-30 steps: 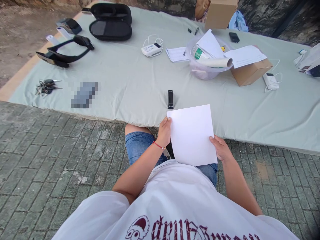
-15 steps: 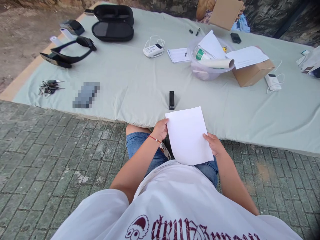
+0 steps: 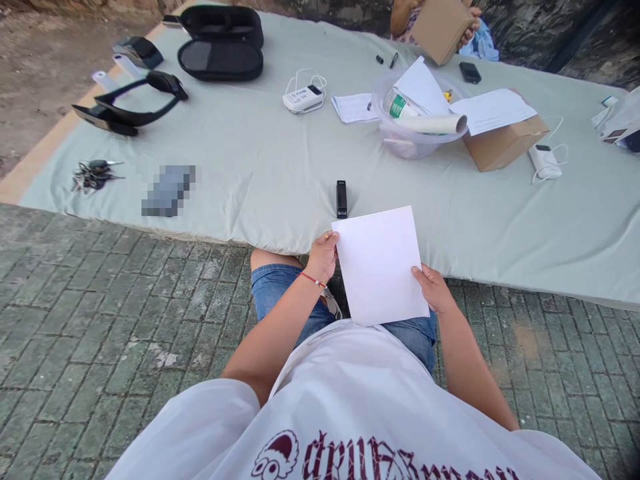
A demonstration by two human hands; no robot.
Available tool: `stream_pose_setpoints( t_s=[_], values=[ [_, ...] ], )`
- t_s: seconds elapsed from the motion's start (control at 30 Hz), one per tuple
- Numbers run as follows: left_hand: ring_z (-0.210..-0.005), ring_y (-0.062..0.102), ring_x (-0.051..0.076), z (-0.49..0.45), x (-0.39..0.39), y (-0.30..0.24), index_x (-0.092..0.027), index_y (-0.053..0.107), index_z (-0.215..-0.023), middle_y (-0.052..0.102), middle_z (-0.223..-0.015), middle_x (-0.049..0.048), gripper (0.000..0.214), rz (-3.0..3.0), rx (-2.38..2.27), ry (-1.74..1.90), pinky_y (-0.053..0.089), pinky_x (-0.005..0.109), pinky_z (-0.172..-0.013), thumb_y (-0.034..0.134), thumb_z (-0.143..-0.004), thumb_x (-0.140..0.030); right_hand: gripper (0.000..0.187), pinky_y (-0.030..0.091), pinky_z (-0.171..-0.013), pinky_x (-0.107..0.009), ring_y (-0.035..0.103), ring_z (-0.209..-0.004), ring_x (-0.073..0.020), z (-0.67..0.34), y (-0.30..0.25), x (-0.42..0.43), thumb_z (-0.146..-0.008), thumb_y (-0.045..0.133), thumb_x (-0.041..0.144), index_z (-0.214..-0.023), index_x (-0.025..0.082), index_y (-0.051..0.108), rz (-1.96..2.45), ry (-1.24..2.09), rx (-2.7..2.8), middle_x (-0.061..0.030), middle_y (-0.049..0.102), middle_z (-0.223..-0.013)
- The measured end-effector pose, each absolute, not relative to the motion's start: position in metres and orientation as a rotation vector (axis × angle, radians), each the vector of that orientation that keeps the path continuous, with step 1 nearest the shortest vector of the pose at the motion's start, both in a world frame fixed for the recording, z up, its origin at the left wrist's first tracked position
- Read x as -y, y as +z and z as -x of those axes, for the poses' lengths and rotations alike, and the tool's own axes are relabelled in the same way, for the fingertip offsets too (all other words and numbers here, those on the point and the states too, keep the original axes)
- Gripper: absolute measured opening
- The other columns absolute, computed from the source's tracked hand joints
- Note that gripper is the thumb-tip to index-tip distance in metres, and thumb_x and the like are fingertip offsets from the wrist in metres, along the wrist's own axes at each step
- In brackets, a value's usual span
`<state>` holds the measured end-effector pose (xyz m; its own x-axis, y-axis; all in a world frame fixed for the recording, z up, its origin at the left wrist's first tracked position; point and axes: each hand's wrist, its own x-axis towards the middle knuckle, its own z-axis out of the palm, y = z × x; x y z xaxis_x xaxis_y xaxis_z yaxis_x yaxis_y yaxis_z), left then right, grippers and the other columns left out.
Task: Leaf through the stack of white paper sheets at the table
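Note:
I hold a blank white sheet of paper (image 3: 381, 265) over my lap, just in front of the low cloth-covered table (image 3: 250, 167). My left hand (image 3: 323, 257) pinches the sheet's left edge near the top corner, with a red string at the wrist. My right hand (image 3: 433, 288) grips the right edge lower down, thumb on top. A small black stapler (image 3: 341, 199) lies on the cloth right beyond the sheet's top edge.
On the cloth lie keys (image 3: 93, 174), a black headset (image 3: 127, 107), an open black case (image 3: 221, 43), a white device with cable (image 3: 303, 98), a plastic bowl with papers (image 3: 417, 120) and a cardboard box (image 3: 505, 143). Another person's hands hold a cardboard box (image 3: 440, 28) at the far edge.
The sheet has shifted slightly in my hands, tilting and rising a little. The other person at the far edge has lifted and turned their cardboard box.

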<state>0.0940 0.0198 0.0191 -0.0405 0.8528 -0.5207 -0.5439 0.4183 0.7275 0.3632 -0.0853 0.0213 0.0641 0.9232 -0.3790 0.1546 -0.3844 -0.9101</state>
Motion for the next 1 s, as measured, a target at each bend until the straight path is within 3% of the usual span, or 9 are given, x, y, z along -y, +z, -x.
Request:
stream_pose_setpoints(
  t_s=[0.23,0.47,0.73,1.0],
  values=[
    [-0.063,0.060,0.012,-0.087,-0.024,0.024,-0.016,0.064,-0.078,0.065,-0.069,-0.0011,0.022,-0.332,-1.202,1.109,0.046,0.023,-0.057,0.078,-0.063,-0.022,0.047,0.052,-0.099,-0.046,0.068,-0.108,-0.0267,-0.363,0.021,0.085,-0.085,0.063,0.058,-0.119,0.026,0.068,1.576,1.473,0.990,-0.0030,0.074,-0.113],
    [-0.049,0.050,0.009,-0.076,-0.054,0.025,-0.014,0.064,-0.067,0.059,-0.055,-0.0008,0.014,-0.495,-1.442,0.955,0.032,0.019,-0.043,0.076,-0.061,-0.013,0.042,0.058,-0.088,-0.045,0.074,-0.093,-0.0278,-0.363,0.020,0.066,-0.079,0.072,0.052,-0.108,0.022,0.070,1.524,1.713,0.778,-0.0077,0.076,-0.105],
    [-0.051,0.058,0.016,-0.064,-0.082,0.018,-0.015,0.061,-0.066,0.060,-0.054,0.0032,0.019,-0.355,-1.582,0.854,0.044,0.028,-0.048,0.078,-0.060,-0.008,0.036,0.060,-0.083,-0.044,0.074,-0.090,-0.0292,-0.359,0.021,0.035,-0.078,0.074,0.048,-0.100,0.019,0.072,1.547,1.750,0.803,-0.0098,0.077,-0.097],
    [-0.055,0.060,0.017,-0.063,-0.099,0.022,-0.015,0.062,-0.063,0.062,-0.057,0.0073,0.014,-0.429,-1.644,0.801,0.038,0.024,-0.046,0.069,-0.064,-0.003,0.039,0.061,-0.080,-0.045,0.074,-0.085,-0.0293,-0.365,0.012,0.022,-0.073,0.078,0.047,-0.098,0.018,0.073,1.520,1.798,0.771,-0.0112,0.077,-0.099]
  ],
)
